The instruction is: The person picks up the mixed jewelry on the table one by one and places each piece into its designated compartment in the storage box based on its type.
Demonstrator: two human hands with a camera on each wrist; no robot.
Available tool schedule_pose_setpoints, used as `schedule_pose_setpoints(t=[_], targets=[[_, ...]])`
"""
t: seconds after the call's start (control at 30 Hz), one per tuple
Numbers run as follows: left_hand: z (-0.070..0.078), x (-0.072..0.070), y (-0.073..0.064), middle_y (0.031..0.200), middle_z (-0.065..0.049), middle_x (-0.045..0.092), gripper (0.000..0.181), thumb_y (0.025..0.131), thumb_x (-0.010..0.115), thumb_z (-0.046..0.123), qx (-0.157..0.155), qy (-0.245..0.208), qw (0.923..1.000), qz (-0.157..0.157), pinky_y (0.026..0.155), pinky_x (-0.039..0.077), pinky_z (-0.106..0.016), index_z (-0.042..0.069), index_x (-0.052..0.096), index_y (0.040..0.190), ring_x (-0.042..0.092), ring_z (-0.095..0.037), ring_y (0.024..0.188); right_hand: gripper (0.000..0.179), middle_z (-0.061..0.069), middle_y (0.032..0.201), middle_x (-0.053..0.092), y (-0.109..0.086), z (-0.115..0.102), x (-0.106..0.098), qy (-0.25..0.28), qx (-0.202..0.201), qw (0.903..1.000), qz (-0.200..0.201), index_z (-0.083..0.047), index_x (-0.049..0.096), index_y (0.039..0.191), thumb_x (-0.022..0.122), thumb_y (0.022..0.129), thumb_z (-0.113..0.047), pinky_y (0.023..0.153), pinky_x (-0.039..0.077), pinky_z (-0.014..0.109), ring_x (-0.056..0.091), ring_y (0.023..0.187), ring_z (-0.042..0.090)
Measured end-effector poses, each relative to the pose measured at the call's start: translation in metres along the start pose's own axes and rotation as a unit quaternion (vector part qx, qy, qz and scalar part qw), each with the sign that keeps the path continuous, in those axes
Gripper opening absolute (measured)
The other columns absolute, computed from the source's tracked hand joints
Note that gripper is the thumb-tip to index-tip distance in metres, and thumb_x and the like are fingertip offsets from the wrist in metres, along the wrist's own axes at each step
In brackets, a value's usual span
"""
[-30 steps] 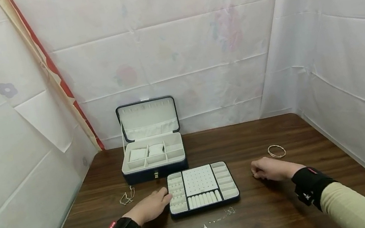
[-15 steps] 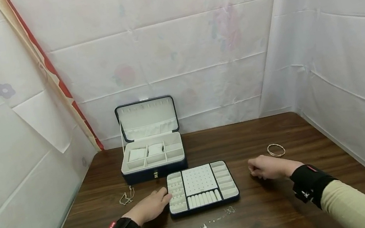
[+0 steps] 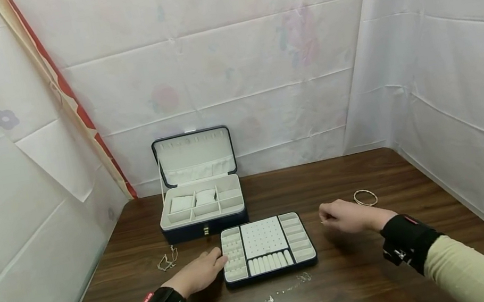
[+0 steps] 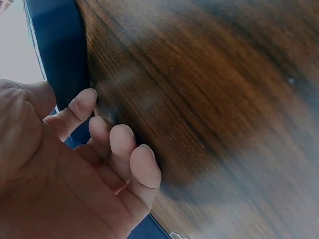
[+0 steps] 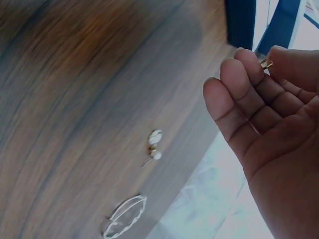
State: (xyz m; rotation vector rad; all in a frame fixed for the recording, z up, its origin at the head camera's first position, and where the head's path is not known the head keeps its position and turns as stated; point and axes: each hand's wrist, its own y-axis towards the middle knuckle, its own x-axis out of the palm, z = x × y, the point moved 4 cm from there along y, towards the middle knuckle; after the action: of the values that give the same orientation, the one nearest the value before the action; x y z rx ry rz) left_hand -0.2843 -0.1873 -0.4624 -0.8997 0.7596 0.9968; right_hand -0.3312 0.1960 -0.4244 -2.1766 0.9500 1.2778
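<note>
My right hand [image 3: 348, 215] is above the table, right of the jewelry tray [image 3: 271, 276]. Its thumb and index finger pinch a small gold ring [image 5: 266, 63], mostly covered by the fingertips. My left hand [image 3: 199, 273] rests at the tray's left edge, fingers loosely bent and fingertips at the dark blue side wall [image 4: 62, 45]. White-lined, the tray has a dotted panel, ring rolls and small compartments. On the table near my right hand, the right wrist view shows pearl-and-gold earrings [image 5: 154, 144] and a twisted bangle [image 5: 124, 215].
Behind the tray stands an open jewelry box [image 3: 205, 228] with two pillows in its compartments. A chain bracelet [image 3: 167, 261] lies left of the tray. In front of it is a fine silver necklace [image 3: 289, 289]. White sheets [image 3: 227, 67] surround the table [image 3: 304, 175].
My right hand has moved left toward the tray, rising slightly, with the ring pinched in its fingers. My left hand stays at the tray's edge.
</note>
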Motion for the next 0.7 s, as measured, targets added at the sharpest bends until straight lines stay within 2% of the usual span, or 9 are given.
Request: schedule_pose_setpoints(t=[0.43, 0.7], targets=[[0.002, -0.001, -0.001, 0.133, -0.021, 0.056, 0.036, 0.109, 0.042, 0.042, 0.003, 0.0, 1.0, 0.001, 0.102, 0.042, -0.058, 0.014, 0.054, 0.128, 0.055, -0.037, 0.126, 0.014, -0.006, 0.078, 0.044, 0.005, -0.023, -0.003, 0.034, -0.016, 0.9993, 0.004, -0.014, 0.052, 0.095, 0.05, 0.109, -0.015, 0.064, 0.037, 0.027, 0.042, 0.067, 0.006], [0.002, 0.0, -0.001, 0.139, -0.025, 0.054, 0.042, 0.109, 0.042, 0.042, 0.002, -0.003, 1.0, 0.001, 0.105, 0.041, -0.059, 0.011, 0.054, 0.135, 0.053, -0.04, 0.13, 0.015, -0.01, 0.076, 0.046, 0.009, -0.037, 0.004, 0.036, -0.057, 0.9977, 0.004, -0.013, 0.053, 0.092, 0.052, 0.106, -0.008, 0.064, 0.039, 0.025, 0.044, 0.066, 0.002]])
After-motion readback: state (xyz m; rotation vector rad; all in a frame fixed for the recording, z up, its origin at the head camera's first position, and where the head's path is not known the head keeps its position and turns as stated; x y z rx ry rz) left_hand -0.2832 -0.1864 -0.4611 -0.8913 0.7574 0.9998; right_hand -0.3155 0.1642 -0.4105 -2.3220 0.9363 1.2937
